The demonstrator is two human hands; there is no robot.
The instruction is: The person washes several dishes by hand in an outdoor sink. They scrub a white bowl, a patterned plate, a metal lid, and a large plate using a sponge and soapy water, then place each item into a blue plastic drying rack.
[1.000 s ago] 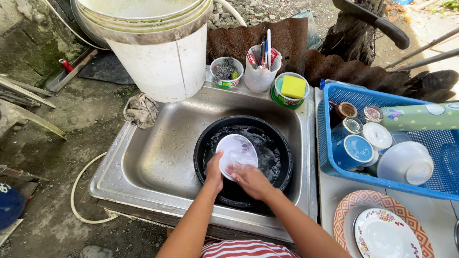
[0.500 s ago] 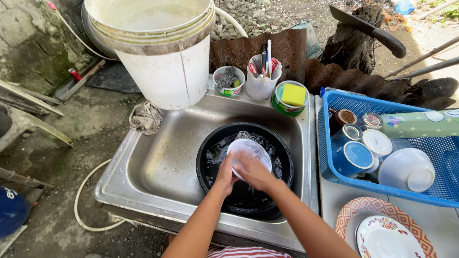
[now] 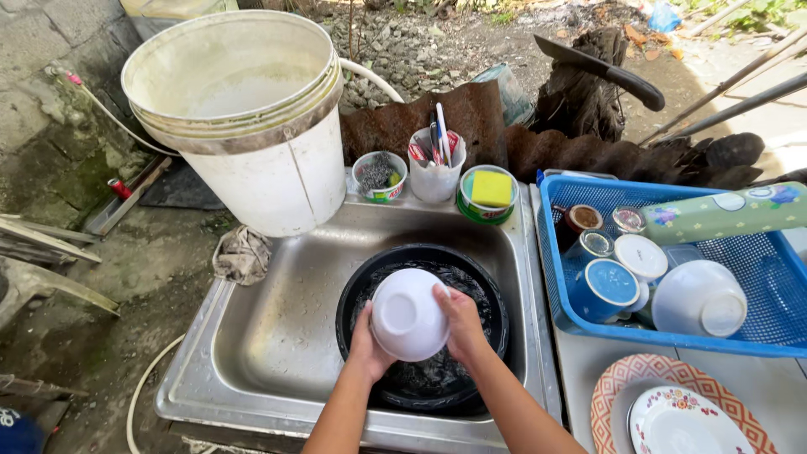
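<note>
Both of my hands hold a small white bowl [image 3: 409, 314], turned bottom up, over a black basin [image 3: 489, 296] of dark water. The basin sits in a steel sink [image 3: 277, 328]. My left hand [image 3: 367, 348] grips the bowl's lower left rim. My right hand [image 3: 460, 322] presses on its right side with the fingers spread over the rim.
A big white bucket [image 3: 252, 118] stands at the sink's back left, a rag [image 3: 242, 254] beside it. Behind the sink are a small cup [image 3: 379, 176], a brush holder [image 3: 435, 164] and a green tub with a yellow sponge [image 3: 487, 193]. A blue basket [image 3: 769, 277] of cups is right; patterned plates [image 3: 672, 412] below.
The bowl has been tilted and turned in my hands, from showing its flat face to showing its underside. My hands stay over the basin.
</note>
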